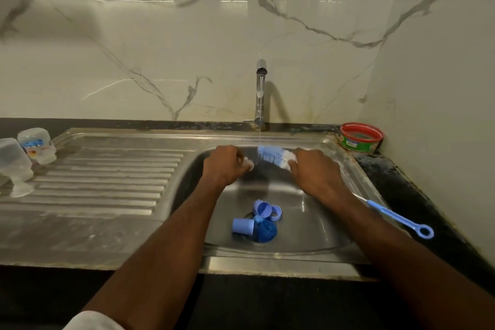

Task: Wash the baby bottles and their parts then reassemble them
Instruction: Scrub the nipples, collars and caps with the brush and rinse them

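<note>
Over the steel sink [308, 222], my left hand [223, 165] grips a small clear part [247, 163], probably a teat, mostly hidden by my fingers. My right hand [316, 171] holds a blue bottle brush [273, 155] near its white-and-blue bristles; its blue handle with a ring end sticks out behind my wrist. Water runs from the tap [260, 94] onto the bristles. Several blue caps and rings [257, 220] lie around the drain. Two clear baby bottles [36, 147] [14, 166] stand upside down on the drainboard at far left.
A ribbed steel drainboard [107, 182] stretches left of the basin. A red-rimmed round tub [360, 138] sits in the back right corner on the dark counter. Marble-patterned walls close the back and right side.
</note>
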`<state>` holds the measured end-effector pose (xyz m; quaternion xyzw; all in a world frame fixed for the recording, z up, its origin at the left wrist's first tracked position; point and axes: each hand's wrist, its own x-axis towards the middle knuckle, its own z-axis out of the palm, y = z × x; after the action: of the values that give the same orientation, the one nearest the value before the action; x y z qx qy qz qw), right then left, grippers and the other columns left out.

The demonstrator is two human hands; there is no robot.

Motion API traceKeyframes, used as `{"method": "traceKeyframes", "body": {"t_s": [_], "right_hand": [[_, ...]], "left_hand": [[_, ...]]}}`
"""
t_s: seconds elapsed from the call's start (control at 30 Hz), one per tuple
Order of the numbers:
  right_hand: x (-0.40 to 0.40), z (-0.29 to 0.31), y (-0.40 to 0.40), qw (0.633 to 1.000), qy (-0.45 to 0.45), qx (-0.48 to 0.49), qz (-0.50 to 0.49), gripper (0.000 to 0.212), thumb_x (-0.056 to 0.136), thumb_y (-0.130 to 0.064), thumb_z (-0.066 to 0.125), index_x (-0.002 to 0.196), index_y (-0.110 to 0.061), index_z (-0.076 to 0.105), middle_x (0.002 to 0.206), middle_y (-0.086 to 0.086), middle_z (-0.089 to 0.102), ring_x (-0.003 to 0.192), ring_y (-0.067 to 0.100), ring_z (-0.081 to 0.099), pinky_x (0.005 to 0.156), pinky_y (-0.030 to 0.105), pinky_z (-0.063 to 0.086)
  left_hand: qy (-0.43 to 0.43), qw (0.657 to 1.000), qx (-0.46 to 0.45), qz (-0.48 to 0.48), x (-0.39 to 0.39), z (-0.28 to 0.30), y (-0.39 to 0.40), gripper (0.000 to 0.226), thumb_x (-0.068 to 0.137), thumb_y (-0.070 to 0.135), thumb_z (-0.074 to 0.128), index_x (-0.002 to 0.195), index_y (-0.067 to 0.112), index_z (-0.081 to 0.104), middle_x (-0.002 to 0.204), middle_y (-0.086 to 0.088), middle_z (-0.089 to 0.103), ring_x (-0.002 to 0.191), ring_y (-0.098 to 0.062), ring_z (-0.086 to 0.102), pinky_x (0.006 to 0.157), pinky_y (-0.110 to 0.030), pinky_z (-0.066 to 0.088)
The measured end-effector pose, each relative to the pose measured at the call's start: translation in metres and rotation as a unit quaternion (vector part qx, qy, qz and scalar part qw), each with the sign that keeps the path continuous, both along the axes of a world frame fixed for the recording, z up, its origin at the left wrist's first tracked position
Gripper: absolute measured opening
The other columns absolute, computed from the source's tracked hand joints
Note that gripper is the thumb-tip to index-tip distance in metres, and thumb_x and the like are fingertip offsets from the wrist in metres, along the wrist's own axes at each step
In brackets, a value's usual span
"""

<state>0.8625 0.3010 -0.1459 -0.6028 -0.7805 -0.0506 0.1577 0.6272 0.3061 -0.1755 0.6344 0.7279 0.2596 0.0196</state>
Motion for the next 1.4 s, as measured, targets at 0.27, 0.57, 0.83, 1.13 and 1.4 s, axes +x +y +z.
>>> {"method": "traceKeyframes", "body": {"t_s": [0.27,0.57,0.83,1.13,1.4], "right_hand": [[-0.012,0.013,-0.009,1.0,-0.002,-0.001,0.023,0.03,0.102,-0.045,0.048,0.117,-0.023,0.062,0.11,0.007,0.067,0.097,0.027,0.064,0.07,0.034,0.045],[-0.177,0.054,-0.021,0.98,0.065,-0.058,0.179,0.032,0.098,-0.042,0.053,0.11,-0.016,0.067,0.117,0.014,0.068,0.107,0.036,0.063,0.075,0.035,0.043],[-0.343,0.071,-0.057,0.967,0.092,-0.092,0.219,0.031,0.096,-0.032,0.054,0.122,-0.018,0.063,0.128,0.008,0.063,0.116,0.031,0.061,0.082,0.035,0.046],[-0.398,0.054,-0.057,0.967,0.088,-0.078,0.225,0.027,0.094,-0.027,0.059,0.119,-0.02,0.063,0.122,0.006,0.065,0.112,0.03,0.062,0.076,0.034,0.044],[-0.388,0.037,-0.053,0.967,0.086,-0.068,0.23,0.025,0.095,-0.033,0.058,0.115,-0.02,0.064,0.119,0.005,0.065,0.109,0.028,0.062,0.075,0.033,0.039]], "left_hand": [[0.003,1.0,-0.019,-0.015,-0.005,0.012,-0.025,0.029,0.079,0.044,0.073,0.106,0.033,0.07,0.102,0.007,0.069,0.094,-0.014,0.063,0.084,-0.035,0.053],[0.179,0.977,-0.061,0.097,-0.165,0.087,-0.095,0.028,0.083,0.049,0.074,0.107,0.035,0.07,0.112,0.009,0.068,0.111,-0.018,0.062,0.09,-0.037,0.049],[0.249,0.933,-0.138,0.222,-0.3,0.114,-0.157,0.022,0.084,0.023,0.074,0.104,0.032,0.071,0.122,0.003,0.063,0.12,-0.022,0.06,0.089,-0.036,0.043],[0.308,0.9,-0.21,0.227,-0.344,0.094,-0.16,0.025,0.085,0.026,0.077,0.108,0.033,0.072,0.116,-0.003,0.06,0.109,-0.026,0.063,0.088,-0.042,0.053],[0.328,0.896,-0.212,0.212,-0.345,0.083,-0.153,0.034,0.084,0.025,0.077,0.116,0.03,0.07,0.119,-0.004,0.061,0.107,-0.026,0.064,0.073,-0.035,0.04]]}}
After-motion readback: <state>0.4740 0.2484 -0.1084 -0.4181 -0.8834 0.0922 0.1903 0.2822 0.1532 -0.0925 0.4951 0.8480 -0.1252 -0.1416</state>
